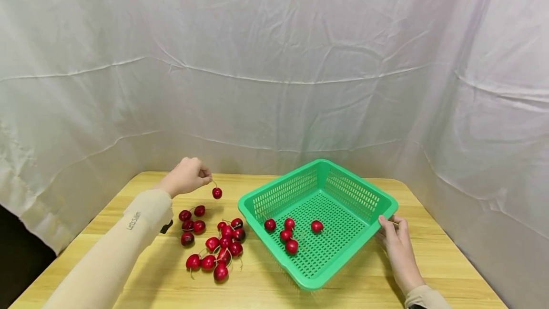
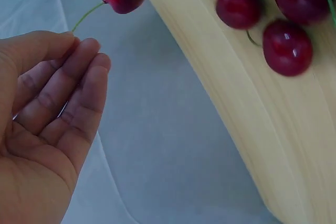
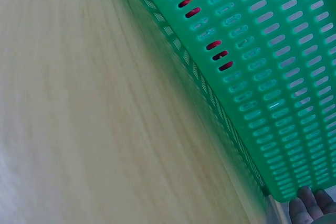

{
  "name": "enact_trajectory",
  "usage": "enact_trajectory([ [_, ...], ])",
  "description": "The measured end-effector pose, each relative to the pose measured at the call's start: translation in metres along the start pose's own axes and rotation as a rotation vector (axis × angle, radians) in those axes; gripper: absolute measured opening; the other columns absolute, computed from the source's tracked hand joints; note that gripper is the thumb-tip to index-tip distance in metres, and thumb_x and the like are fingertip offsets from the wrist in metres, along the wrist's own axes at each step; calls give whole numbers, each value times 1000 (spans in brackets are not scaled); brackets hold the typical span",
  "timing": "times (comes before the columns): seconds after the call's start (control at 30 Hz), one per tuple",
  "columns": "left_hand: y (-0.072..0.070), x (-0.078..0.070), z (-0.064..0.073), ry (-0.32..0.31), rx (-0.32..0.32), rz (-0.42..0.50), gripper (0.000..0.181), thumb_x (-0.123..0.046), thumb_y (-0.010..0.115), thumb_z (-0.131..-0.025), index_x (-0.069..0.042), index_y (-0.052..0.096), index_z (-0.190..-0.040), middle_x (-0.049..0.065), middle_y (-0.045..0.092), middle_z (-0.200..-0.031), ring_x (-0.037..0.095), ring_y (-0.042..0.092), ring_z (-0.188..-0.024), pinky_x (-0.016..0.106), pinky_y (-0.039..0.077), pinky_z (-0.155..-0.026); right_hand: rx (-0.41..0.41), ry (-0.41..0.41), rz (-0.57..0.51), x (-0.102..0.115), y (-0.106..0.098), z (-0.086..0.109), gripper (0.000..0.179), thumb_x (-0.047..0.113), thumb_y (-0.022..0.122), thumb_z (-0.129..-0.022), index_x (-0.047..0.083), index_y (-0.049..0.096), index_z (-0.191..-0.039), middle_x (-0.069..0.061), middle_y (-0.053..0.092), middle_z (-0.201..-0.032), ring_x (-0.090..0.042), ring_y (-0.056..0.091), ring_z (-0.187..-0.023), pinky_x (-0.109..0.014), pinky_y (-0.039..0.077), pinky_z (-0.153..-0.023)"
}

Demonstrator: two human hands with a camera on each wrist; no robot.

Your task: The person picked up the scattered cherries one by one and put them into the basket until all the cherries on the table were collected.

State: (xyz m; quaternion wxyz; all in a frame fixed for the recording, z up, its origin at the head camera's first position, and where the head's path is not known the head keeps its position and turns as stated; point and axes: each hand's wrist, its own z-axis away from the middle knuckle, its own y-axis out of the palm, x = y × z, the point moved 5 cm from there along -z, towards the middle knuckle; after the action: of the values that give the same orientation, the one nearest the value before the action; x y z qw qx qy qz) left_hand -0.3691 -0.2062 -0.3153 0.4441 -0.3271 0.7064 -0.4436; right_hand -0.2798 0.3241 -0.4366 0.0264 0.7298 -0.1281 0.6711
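Held cherry (image 1: 217,193): dk red, glossy, hanging off the tabletop by its stem (image 2: 86,17), which is pinched btwn thumb and fingers of the L hand (image 1: 188,175); grip together on the stem only, fruit itself clear of the fingers. Posn: L of the basket, beyond the small cluster (image 1: 199,226), i.e. five loose cherries lying close together, some touching. Nearer the basket, large cluster (image 1: 226,242) obs., cherries heaped and touching, several w/ green stems, some fruit nr black; exact count n/a due to overlap. Green basket (image 1: 347,252): perforated plastic, rectangular, set cornerwise to R of both clusters. Contents: five basket cherries (image 1: 291,246), four grouped toward the L side, one apart nr middle of floor. R hand (image 1: 399,247) clamped on basket rim at R corner, thumb on top, other fingers outside/below; in R wrist view fingertips show at the basket's edge, w/ red fruit visible thru the slots. Whether base sits flat on the table: cannot tell. Table (image 1: 450,275): lt wood, visible grain. L sleeve (image 1: 111,252) cream, printed lettering; black band (image 1: 166,226) at that wrist. Surround: whitish cloth (image 1: 274,108), creased, at rear and both sides.
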Motion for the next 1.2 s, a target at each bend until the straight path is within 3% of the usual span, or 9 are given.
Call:
enact_trajectory([
  [0.27, -2, -13, -2, -25, -43, 116, 12, -13, 72, -99, -9, 81, -91, 4, 80, -87, 16, 70, -79, 38, 59, -77, 8, -2, 4, 0, 0, 2, 43, 47, 44, -115, 14, 31, -138, -13, 40, -143, 3, 60, -115, -7, 50, -94],
  [0.6, 0, -32, -2, -65, -64, 371, 14, -17, 71, -103, -8, 81, -103, 6, 82, -95, 16, 77, -84, 37, 65, -82, 6, 11, 15, 2, 0, 3, 43, 47, 43, -115, 14, 30, -139, -15, 39, -146, 3, 59, -115, -8, 50, -95],
  [0.8, 6, -49, -2, -72, -60, 476, 14, -17, 72, -103, -7, 81, -105, 8, 82, -97, 16, 77, -84, 36, 65, -83, 12, 17, 23, 2, 0, 3, 46, 48, 43, -114, 13, 29, -141, -14, 39, -148, 4, 58, -114, -8, 50, -96],
  [1.2, 28, -93, 5, 12, -18, 544, 11, -16, 73, -102, -9, 82, -104, 7, 82, -95, 22, 78, -84, 33, 61, -79, 10, 12, 26, 0, -1, 0, 46, 43, 42, -116, 9, 28, -144, -16, 39, -148, 11, 58, -107, -8, 50, -95],
])
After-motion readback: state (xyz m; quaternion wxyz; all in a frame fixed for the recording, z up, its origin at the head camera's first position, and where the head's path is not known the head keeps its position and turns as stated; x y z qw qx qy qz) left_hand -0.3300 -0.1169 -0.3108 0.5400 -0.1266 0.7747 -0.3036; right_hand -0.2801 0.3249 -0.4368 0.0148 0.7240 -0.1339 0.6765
